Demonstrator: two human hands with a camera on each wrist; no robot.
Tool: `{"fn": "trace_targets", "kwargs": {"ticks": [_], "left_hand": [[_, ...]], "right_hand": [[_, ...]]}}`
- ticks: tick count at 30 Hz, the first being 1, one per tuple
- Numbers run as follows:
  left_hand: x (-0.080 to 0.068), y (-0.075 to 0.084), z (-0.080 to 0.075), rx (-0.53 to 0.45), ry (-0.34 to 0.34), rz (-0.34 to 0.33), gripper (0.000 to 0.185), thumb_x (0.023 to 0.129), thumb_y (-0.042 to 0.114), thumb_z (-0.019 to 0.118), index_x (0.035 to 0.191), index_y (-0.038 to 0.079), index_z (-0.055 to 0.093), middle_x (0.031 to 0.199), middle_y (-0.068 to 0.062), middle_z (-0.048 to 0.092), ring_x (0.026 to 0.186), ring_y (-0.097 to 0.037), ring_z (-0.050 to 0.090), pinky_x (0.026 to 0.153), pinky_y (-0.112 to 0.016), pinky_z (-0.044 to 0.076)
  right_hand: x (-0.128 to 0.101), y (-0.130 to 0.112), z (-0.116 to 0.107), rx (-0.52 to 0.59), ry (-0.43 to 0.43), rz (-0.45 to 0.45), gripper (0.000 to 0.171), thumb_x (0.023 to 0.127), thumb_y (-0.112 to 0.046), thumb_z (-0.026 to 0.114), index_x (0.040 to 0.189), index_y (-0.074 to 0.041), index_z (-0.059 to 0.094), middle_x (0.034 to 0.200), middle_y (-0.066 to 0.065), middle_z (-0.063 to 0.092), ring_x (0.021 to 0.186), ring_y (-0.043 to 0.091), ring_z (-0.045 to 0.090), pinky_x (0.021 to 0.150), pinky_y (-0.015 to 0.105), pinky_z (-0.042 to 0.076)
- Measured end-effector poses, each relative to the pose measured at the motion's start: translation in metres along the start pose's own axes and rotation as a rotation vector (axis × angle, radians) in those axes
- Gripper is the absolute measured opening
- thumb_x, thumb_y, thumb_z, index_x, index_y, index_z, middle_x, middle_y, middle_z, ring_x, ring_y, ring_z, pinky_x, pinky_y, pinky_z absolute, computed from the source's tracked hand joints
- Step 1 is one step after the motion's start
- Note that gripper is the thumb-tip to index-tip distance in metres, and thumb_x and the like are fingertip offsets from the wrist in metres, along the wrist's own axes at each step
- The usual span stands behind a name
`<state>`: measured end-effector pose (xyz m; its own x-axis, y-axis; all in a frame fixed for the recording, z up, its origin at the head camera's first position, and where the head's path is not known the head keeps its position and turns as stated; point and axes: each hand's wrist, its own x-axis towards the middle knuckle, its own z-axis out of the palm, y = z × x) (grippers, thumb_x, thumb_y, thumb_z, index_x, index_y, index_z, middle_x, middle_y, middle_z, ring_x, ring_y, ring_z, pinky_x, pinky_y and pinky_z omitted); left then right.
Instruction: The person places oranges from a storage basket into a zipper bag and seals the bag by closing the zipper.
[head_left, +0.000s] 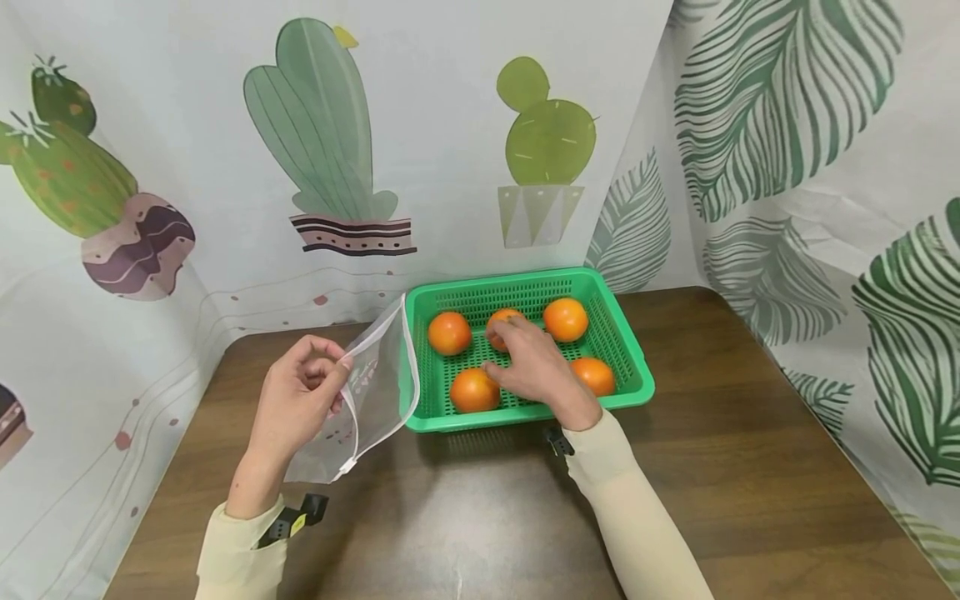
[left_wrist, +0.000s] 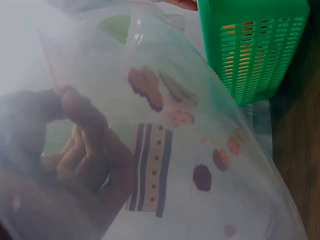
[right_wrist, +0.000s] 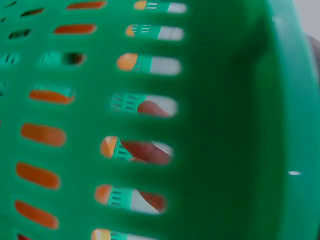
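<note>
My left hand (head_left: 303, 392) pinches the edge of a clear plastic zip bag (head_left: 386, 383) between thumb and fingertips. The bag's mouth hangs apart, with a white slider at its lower end; printed pink and red marks show on or through the film. In the left wrist view, the film spreads in front of the left hand (left_wrist: 85, 145). My right hand (head_left: 536, 358) reaches into a green basket (head_left: 641, 367), thumb and fingers spread. Its fingers overlap a round orange-red fruit (head_left: 501, 321) at the back middle, and the thumb tip is near another such fruit (head_left: 475, 392) in front.
More orange-red fruits lie in the basket, at back left (head_left: 449, 333), back right (head_left: 566, 320) and front right (head_left: 594, 377). The basket stands near the back of a brown wooden table (head_left: 480, 517), before a cloth (head_left: 442, 125) printed with cacti. Basket slats fill the right wrist view.
</note>
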<state>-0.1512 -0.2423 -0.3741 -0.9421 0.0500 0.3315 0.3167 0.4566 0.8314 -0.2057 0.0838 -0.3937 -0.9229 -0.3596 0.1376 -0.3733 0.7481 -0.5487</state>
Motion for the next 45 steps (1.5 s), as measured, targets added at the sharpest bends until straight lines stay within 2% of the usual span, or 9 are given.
{"fn": "trace_targets", "kwargs": {"ticks": [8,22,30,38,45], "left_hand": [[-0.001,0.0,0.0,0.0,-0.016,-0.005,0.012,0.103,0.01,0.07,0.11,0.005,0.061,0.065,-0.005,0.061,0.048,-0.019,0.056,0.042,-0.027,0.043],[-0.001,0.0,0.001,0.011,-0.04,0.012,0.013,0.103,0.012,0.07,0.111,0.006,0.062,0.066,-0.009,0.062,0.049,-0.017,0.056,0.042,-0.027,0.042],[-0.001,-0.002,0.002,0.016,-0.041,0.006,0.011,0.103,0.01,0.07,0.109,0.006,0.062,0.065,-0.006,0.061,0.048,-0.021,0.056,0.041,-0.027,0.041],[0.0,-0.001,0.002,0.019,-0.049,0.015,0.011,0.103,0.009,0.069,0.109,0.005,0.061,0.064,-0.006,0.061,0.048,-0.019,0.056,0.041,-0.028,0.041],[0.0,-0.002,0.002,0.016,-0.038,-0.004,0.009,0.102,0.007,0.07,0.108,0.008,0.062,0.063,-0.005,0.06,0.047,-0.019,0.055,0.041,-0.028,0.04]], "right_hand": [[0.0,0.006,0.004,-0.063,-0.054,0.06,0.056,0.096,-0.026,0.079,0.144,-0.006,0.06,0.142,0.015,0.06,0.127,0.034,0.059,0.104,0.06,0.046],[0.002,0.012,0.005,-0.08,-0.081,0.092,0.058,0.094,-0.027,0.081,0.144,-0.007,0.061,0.142,0.015,0.06,0.126,0.034,0.059,0.104,0.06,0.046],[0.002,0.015,0.006,-0.103,-0.109,0.124,0.06,0.092,-0.028,0.084,0.143,-0.006,0.061,0.144,0.015,0.059,0.129,0.035,0.057,0.107,0.06,0.045],[0.001,0.019,0.006,-0.095,-0.136,0.13,0.056,0.091,-0.024,0.086,0.137,-0.003,0.064,0.134,0.015,0.063,0.12,0.032,0.06,0.101,0.049,0.052],[0.0,0.021,0.006,-0.058,-0.22,0.149,0.05,0.088,-0.017,0.086,0.133,-0.003,0.068,0.133,0.015,0.067,0.112,0.028,0.06,0.099,0.046,0.053]]}}
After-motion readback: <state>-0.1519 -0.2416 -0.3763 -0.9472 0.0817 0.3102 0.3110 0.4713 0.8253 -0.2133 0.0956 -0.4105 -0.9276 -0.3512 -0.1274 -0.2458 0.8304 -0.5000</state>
